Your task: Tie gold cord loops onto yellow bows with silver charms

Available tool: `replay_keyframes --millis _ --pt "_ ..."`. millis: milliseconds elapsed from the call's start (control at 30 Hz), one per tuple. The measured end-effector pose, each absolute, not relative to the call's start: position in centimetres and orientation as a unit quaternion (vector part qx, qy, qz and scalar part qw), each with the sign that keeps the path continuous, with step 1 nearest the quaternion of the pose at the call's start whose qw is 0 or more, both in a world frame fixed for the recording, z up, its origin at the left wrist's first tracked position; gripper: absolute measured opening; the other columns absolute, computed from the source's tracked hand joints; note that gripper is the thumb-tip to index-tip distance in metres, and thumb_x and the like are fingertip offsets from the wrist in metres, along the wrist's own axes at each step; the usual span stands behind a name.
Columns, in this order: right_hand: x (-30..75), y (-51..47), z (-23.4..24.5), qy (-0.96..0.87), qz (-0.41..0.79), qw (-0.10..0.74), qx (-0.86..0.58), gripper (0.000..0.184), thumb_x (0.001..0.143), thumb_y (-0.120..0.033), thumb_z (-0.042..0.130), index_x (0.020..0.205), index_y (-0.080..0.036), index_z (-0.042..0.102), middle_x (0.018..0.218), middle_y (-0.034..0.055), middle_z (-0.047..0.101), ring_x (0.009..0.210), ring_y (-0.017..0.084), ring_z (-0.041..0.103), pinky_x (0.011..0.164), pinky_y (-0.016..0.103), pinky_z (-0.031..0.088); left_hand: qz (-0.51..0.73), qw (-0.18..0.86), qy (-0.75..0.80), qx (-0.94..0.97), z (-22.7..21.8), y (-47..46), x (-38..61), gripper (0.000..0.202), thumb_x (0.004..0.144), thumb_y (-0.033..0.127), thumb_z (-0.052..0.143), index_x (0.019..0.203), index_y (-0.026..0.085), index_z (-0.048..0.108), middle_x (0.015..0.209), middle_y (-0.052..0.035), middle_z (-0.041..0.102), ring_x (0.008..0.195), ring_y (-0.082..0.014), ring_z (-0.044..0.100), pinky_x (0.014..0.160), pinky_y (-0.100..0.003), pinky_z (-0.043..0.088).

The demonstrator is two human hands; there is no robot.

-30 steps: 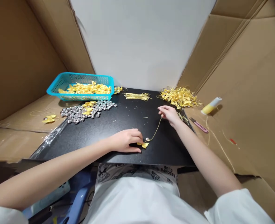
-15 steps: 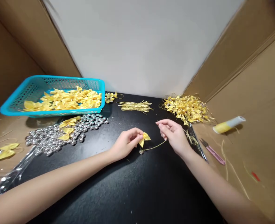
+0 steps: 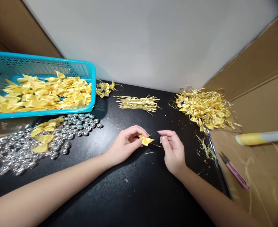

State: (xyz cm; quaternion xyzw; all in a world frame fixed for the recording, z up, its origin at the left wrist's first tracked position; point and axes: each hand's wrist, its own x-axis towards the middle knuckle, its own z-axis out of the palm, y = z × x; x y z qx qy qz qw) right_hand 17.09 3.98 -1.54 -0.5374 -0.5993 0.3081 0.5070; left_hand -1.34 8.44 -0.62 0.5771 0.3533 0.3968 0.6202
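Observation:
My left hand (image 3: pixel 127 145) pinches a small yellow ribbon bow (image 3: pixel 147 141) between thumb and fingers, just above the black tabletop (image 3: pixel 139 195). From the bow a thin gold cord (image 3: pixel 157 145) runs to my right hand (image 3: pixel 175 154), whose thumb and index finger are closed on its end. I cannot see the silver bead that hung on this cord a moment ago. Below the bow lies a short gold scrap (image 3: pixel 149 153). Beyond my hands lies a bundle of cut gold cords (image 3: pixel 138 103).
At the left, a blue basket (image 3: pixel 93 85) holds many yellow bows, with silver beads (image 3: pixel 23 154) heaped before it. Finished-looking bows with loops (image 3: pixel 205 108) are piled at the right, near cord trimmings (image 3: pixel 207 148), pink thread snips (image 3: pixel 236 173) and a yellow-grey tube (image 3: pixel 261 138).
My right hand has come lower and nearer the bow, and the cord between the hands shows shorter. The bow has turned, the silver bead is out of sight, and the view has moved closer.

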Motion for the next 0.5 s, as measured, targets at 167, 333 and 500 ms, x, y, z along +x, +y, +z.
replay_keyframes --millis 167,333,500 --pt "17.08 3.67 -1.55 -0.594 0.33 0.52 -0.518 0.01 0.093 -0.019 0.051 0.093 -0.024 0.06 0.072 -0.0019 0.058 0.06 0.011 0.054 0.055 0.025 0.044 0.414 0.554 0.369 0.621 -0.53 7.91 -1.59 0.011 0.083 0.014 0.064 0.078 0.018 0.074 0.085 -0.0025 0.057 0.07 -0.0094 0.057 0.058 -0.019 0.048" --pt "17.29 3.41 -1.46 -0.621 0.355 0.502 -0.486 0.014 0.094 -0.014 0.049 0.094 -0.025 0.058 0.073 -0.0031 0.054 0.062 0.011 0.052 0.059 0.026 0.043 0.358 0.64 0.346 0.586 -0.15 7.57 -1.99 0.012 0.087 0.018 0.06 0.085 0.014 0.071 0.075 -0.0039 0.068 0.06 -0.0103 0.062 0.056 -0.022 0.053" --pt "17.3 3.27 -1.17 -0.645 0.346 0.486 -0.477 0.016 0.093 -0.011 0.048 0.095 -0.025 0.057 0.076 -0.0027 0.055 0.064 0.011 0.054 0.062 0.026 0.044 0.361 0.656 0.363 0.555 -0.05 7.42 -1.89 0.014 0.078 0.019 0.071 0.09 0.013 0.068 0.079 -0.0047 0.07 0.066 -0.0123 0.064 0.06 -0.022 0.054"
